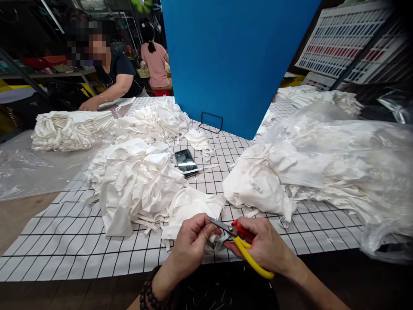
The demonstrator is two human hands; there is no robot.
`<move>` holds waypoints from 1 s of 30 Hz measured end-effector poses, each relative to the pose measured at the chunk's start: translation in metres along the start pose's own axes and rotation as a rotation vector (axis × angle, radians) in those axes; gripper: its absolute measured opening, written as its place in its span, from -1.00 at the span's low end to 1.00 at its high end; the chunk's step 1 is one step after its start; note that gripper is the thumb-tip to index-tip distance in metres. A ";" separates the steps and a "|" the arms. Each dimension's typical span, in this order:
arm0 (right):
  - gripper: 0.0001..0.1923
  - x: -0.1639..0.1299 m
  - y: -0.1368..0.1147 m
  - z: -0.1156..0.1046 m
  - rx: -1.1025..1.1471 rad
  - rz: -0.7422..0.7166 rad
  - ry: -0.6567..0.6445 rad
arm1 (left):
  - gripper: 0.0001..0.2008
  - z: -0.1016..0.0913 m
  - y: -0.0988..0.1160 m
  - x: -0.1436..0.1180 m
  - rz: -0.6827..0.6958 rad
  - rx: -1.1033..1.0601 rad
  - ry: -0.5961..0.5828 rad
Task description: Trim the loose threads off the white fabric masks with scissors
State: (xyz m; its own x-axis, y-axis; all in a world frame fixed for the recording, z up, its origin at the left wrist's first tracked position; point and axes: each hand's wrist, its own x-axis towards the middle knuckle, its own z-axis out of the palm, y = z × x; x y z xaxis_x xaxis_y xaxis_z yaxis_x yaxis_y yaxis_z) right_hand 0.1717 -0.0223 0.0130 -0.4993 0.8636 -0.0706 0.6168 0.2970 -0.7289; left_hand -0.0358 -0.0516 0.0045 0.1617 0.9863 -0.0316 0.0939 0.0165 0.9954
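My right hand [263, 243] is closed around a pair of scissors [247, 254] with one yellow and one red handle. Their blades point left, the tips at the fingers of my left hand [192, 241]. Those fingers pinch the edge of a white cloth piece [193, 206] lying at the table's near edge. How far the blades are apart is hard to make out. Left of this cloth rises a heap of white cloth pieces [138, 181] with loose straps.
A phone [186, 162] lies on the grid-patterned tablecloth [80, 249]. Behind it stands a large blue board [232, 64]. White cloth in clear plastic [348, 150] fills the right side. A folded stack [72, 129] sits far left, near a co-worker [121, 79]; another person [155, 64] sits farther back.
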 end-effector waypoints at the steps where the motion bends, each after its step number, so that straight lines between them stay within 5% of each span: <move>1: -0.63 -0.001 0.003 0.000 0.070 0.019 -0.012 | -0.71 0.000 -0.001 0.001 -0.012 -0.009 -0.006; 4: -0.64 -0.003 0.015 -0.005 0.300 0.107 0.003 | -0.69 -0.002 -0.006 0.004 -0.013 0.109 0.021; 8: -0.62 -0.007 0.041 -0.015 0.457 0.268 0.132 | -0.76 -0.002 -0.023 0.007 0.045 0.638 0.154; 10: -0.61 -0.010 0.056 -0.020 0.458 0.324 0.203 | -0.62 -0.001 -0.034 0.009 0.052 0.841 0.206; 14: -0.60 -0.014 0.082 -0.028 0.339 0.391 0.401 | -0.74 -0.010 -0.038 0.020 0.034 0.829 0.126; 16: -0.62 -0.014 0.090 -0.033 0.244 0.432 0.489 | -0.81 -0.026 -0.020 0.026 -0.004 0.716 0.132; 18: -0.66 -0.012 0.094 -0.039 0.165 0.456 0.551 | -0.83 -0.050 0.013 0.029 -0.030 0.648 0.260; 20: -0.68 -0.006 0.096 -0.044 0.136 0.462 0.607 | -0.74 -0.080 0.052 0.032 -0.002 0.656 0.489; 22: -0.65 0.004 0.095 -0.046 0.144 0.449 0.656 | -0.66 -0.113 0.089 0.038 0.088 0.820 0.871; 24: -0.60 0.019 0.094 -0.045 0.167 0.403 0.691 | -0.57 -0.145 0.113 0.048 0.159 1.045 1.065; 27: -0.58 0.042 0.088 -0.041 0.197 0.329 0.708 | -0.50 -0.177 0.123 0.067 -0.024 1.334 0.935; 30: -0.67 0.053 0.070 -0.035 0.207 0.289 0.699 | -0.36 -0.165 0.110 0.076 -0.110 1.423 0.782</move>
State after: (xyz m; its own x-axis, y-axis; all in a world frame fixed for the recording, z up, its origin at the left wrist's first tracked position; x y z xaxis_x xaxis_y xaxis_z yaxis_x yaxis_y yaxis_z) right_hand 0.2102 0.0583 -0.0180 0.2052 0.9715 0.1184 0.5036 -0.0010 -0.8639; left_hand -0.1756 0.0524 0.1260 -0.3753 0.8363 0.3998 0.9244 0.3697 0.0944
